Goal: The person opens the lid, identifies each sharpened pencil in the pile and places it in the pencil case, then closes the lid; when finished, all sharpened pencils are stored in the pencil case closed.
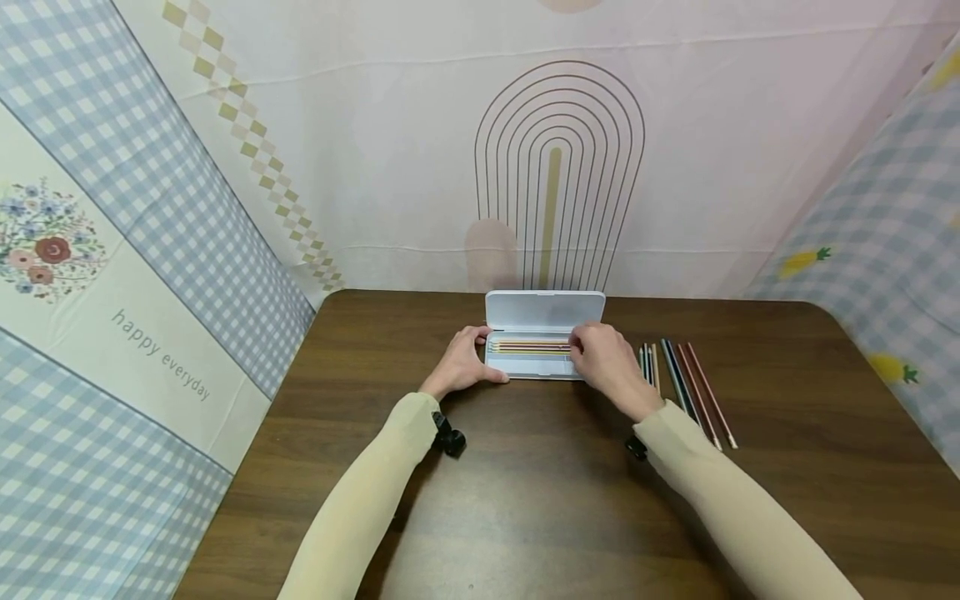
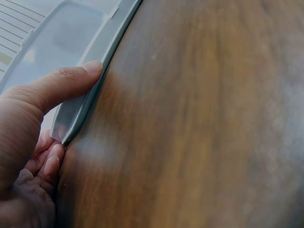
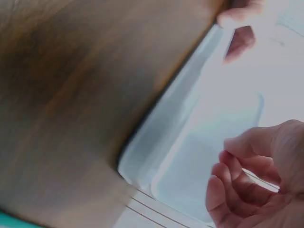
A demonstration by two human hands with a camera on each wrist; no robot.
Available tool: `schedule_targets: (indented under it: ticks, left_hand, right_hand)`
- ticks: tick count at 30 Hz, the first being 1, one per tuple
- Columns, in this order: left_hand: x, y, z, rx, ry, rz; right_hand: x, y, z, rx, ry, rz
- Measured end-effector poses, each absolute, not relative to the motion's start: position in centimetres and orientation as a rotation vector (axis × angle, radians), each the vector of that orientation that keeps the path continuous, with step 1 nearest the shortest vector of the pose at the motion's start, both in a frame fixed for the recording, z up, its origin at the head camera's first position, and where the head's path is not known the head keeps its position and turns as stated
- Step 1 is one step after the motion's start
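1. I see the white pencil case (image 1: pixel 545 333) lying open at the far middle of the counter (image 1: pixel 525 500), its lid standing up behind the tray.
2. Several coloured pencils (image 1: pixel 529 346) already lie lengthwise in the tray, side by side; I judge that part of the packing is done.
3. A second group, the loose pencils (image 1: pixel 686 383), lies on the counter just right of the case, near the right wrist. By my count from the head view it is about half a dozen, though I cannot tell exactly. These are what is left.
4. My left hand (image 1: pixel 463 364) steadies the case at its left end: in the left wrist view the thumb (image 2: pixel 66 83) presses the tray's edge, and the other fingers curl under the corner, so it is gripping the case.
5. My right hand (image 1: pixel 603 358) sits over the right end of the tray, fingers (image 3: pixel 228 185) curled inward. Whether they pinch a pencil I cannot tell; the right wrist view is blurred and shows nothing clearly between them.
6. My judgement: the job is roughly halfway, with the lid not yet closed.
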State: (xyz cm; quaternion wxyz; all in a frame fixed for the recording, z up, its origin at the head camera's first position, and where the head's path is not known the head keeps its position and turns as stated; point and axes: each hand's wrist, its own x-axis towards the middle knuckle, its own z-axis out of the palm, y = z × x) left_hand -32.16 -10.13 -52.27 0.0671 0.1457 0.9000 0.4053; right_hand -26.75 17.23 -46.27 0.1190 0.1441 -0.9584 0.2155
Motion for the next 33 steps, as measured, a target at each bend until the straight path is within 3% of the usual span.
schedule_targets:
  ticks: [12,33]
  left_hand:
    - [-32.2,-10.1,-52.0,0.431,2.708,1.218]
    - [-32.1,-10.1,-52.0,0.432,2.699,1.23]
  right_hand:
    - [-23.8,20.2,-44.5,0.278,-2.857,0.794]
    - [-20.6,25.3,-47.4,0.065,-2.911,0.758]
